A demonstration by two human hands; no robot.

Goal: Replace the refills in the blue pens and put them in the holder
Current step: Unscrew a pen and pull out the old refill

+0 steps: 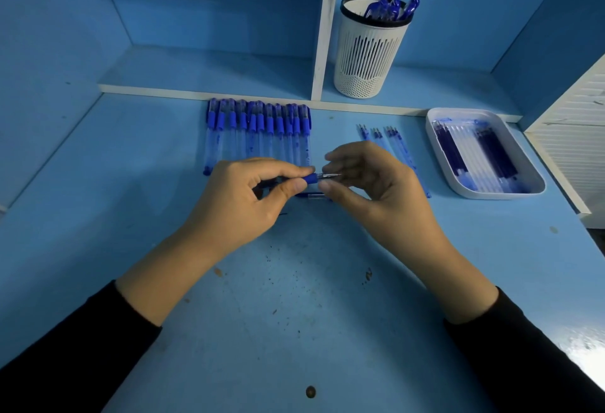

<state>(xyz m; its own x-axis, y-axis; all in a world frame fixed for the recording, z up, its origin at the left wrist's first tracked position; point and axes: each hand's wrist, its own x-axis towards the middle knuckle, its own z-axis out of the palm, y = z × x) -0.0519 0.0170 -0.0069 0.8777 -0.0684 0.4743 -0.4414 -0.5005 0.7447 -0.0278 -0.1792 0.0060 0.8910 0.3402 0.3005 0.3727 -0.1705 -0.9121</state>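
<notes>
My left hand grips a blue pen by its grip section, above the middle of the desk. My right hand pinches the pen's metal tip end between thumb and fingers. A pen cap lies on the desk just below the hands. Behind them lies a row of several capped blue pens. A white slotted holder on the back shelf has several blue pens in it. Several loose refills lie to the right of my right hand.
A white tray with several refills sits at the right. A white shelf edge and a white upright divider run behind the pens. A white slatted panel stands at the far right. The blue desk surface shows ink specks.
</notes>
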